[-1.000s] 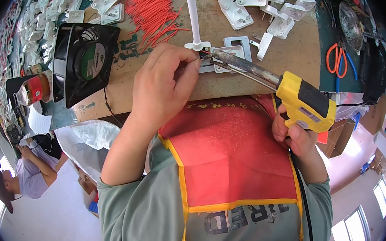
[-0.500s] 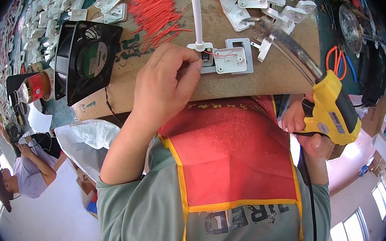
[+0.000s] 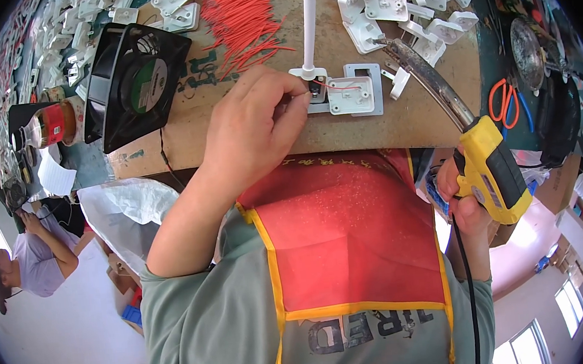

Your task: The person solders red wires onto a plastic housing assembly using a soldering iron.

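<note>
"Looking at the bench with twelve o'clock at its far edge, what is the left hand [image 3: 257,118] doing?"

"It sits at nine o'clock from the open white housing [image 3: 352,97], thumb and forefinger bent together at the edge of a small black part [image 3: 315,90]. Their tips partly hide the spot, so I cannot tell whether they grasp anything."

"Where exactly is the housing?"

"Flat on the brown board [image 3: 231,142], beside the black part on its nine o'clock side and overlapping a grey plate [image 3: 374,79]. A thin red wire [image 3: 338,87] runs from the black part across the housing. A white tube [image 3: 311,33] extends toward twelve o'clock from just above the black part."

"And the right hand [image 3: 462,193]?"

"Grasping the yellow soldering gun [image 3: 494,169] by its handle, at four o'clock from the housing. The metal barrel slants toward eleven, its tip well apart from the red wire and near the heaped white shells [image 3: 387,4] at one o'clock. A black cable [image 3: 467,291] hangs below the hand, toward six."

"Anything else around?"

"Loose red wires [image 3: 241,25] in a pile between ten and eleven, and a black fan [image 3: 145,84] standing between nine and ten."
</note>
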A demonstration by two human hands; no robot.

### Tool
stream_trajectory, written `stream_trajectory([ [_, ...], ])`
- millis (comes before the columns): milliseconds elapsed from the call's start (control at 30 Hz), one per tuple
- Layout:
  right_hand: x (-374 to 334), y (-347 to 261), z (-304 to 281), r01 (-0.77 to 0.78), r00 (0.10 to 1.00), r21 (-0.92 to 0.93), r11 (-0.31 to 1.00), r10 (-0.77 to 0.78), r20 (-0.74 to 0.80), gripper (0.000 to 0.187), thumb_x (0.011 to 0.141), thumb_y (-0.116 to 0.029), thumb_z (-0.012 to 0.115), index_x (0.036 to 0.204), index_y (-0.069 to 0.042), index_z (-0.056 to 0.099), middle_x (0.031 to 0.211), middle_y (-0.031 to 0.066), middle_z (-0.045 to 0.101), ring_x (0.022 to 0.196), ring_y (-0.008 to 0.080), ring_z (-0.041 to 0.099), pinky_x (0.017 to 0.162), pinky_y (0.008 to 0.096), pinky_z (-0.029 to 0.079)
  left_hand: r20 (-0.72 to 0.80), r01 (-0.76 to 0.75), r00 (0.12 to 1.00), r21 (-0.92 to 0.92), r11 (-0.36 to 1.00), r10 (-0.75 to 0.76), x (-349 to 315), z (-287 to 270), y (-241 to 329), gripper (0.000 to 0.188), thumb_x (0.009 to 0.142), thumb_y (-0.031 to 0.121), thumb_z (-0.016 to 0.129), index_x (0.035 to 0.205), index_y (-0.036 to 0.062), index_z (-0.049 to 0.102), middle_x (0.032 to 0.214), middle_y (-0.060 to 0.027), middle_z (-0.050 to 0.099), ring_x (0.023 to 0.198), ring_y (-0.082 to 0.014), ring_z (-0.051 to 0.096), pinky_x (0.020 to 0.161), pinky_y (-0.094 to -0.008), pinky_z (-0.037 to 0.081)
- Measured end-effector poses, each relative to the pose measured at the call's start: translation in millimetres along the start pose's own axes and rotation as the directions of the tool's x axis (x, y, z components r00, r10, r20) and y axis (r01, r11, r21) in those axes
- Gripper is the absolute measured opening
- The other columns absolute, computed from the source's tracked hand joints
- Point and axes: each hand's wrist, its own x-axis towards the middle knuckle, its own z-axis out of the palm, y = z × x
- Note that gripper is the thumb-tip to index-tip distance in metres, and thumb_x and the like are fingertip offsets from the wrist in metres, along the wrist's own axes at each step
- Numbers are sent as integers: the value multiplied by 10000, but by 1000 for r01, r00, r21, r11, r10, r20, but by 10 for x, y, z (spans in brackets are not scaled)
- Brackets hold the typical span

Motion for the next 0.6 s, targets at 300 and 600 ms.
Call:
stream_trajectory([
  [300,-25,17,1,-16,998,94,995,10,58,666,785,-453,778,1214,-12,523,802,23,526,658,107,489,570,246,402,0,-9,1000,-13,1000,9,3,13,-16,74,827,76,664,878,50,617,840,-87,605,750,-277,604,639,-365,489],
  [600,-30,53,13,9,995,123,992,-20,96,653,805,-393,785,1261,-36,483,814,18,530,653,102,485,557,246,404,-4,-12,1000,-23,1000,12,13,27,-20,74,826,77,663,878,53,615,828,-91,590,737,-280,597,629,-371,484],
])
